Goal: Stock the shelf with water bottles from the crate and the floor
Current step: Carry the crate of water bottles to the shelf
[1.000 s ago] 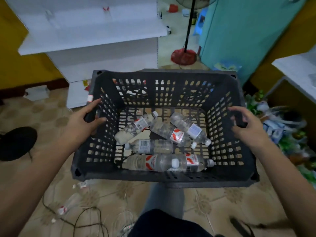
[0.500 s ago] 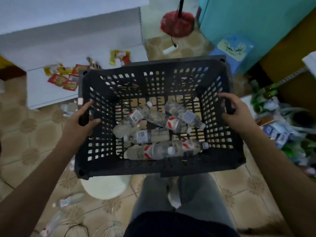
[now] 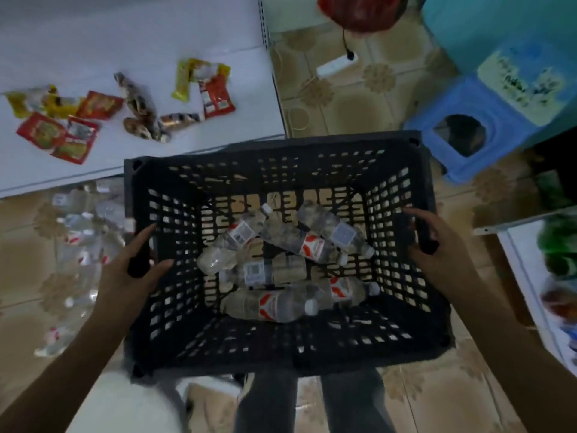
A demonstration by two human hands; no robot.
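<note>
**Crate lowered toward floor, view tipped down**

Since the earlier frame, crate [image 3: 281, 348] sits closer to the white shelf [image 3: 93, 42], now at 11 o'clock. Left hand [image 3: 131, 276] grips the crate's 9 o'clock rim, thumb inside; right hand [image 3: 437, 245] grips the 3 o'clock rim, fingers curled over. Water bottles [image 3: 281, 304] lie jumbled on the crate bottom, between both hands. Loose bottles [image 3: 78, 245] on the floor at 9 o'clock are blurred, count unclear. Snack packets [image 3: 93, 114] lie on the shelf. Blue stool [image 3: 468, 120] at 2 o'clock.

Left hand [image 3: 131, 273] and right hand [image 3: 437, 242] grip opposite rims.
</note>
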